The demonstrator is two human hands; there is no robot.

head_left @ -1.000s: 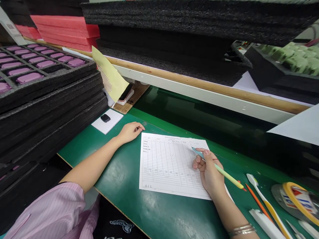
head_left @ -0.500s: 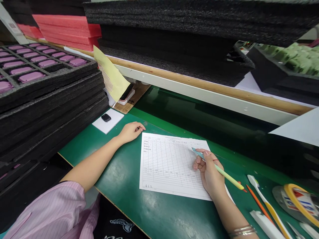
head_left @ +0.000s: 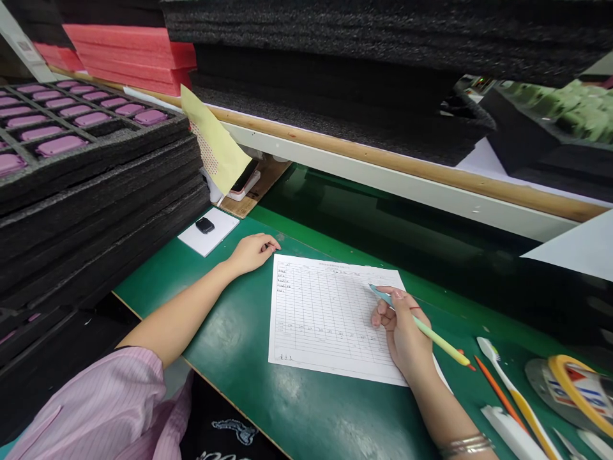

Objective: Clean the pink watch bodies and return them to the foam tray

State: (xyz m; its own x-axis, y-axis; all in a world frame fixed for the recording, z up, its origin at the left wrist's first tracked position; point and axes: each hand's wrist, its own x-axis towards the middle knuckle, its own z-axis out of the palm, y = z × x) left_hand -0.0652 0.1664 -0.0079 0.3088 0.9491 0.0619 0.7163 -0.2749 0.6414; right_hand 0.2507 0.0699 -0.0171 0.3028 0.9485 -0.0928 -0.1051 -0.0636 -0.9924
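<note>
Your right hand is nearer, its fingers clamped on the green pen, whose long axis slants from the tip, over the right of the ruled paper form, down toward your lower right. Your left hand, fingers loosely together and holding nothing, rests just beside the form's top-left corner on the green mat.

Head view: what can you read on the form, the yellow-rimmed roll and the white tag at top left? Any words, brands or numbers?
Printed grid form: headings and entries too small to read.
Yellow-rimmed roll: blue and red lettering on its label, too blurred to read.
White tag: small print, too blurred to read.
</note>
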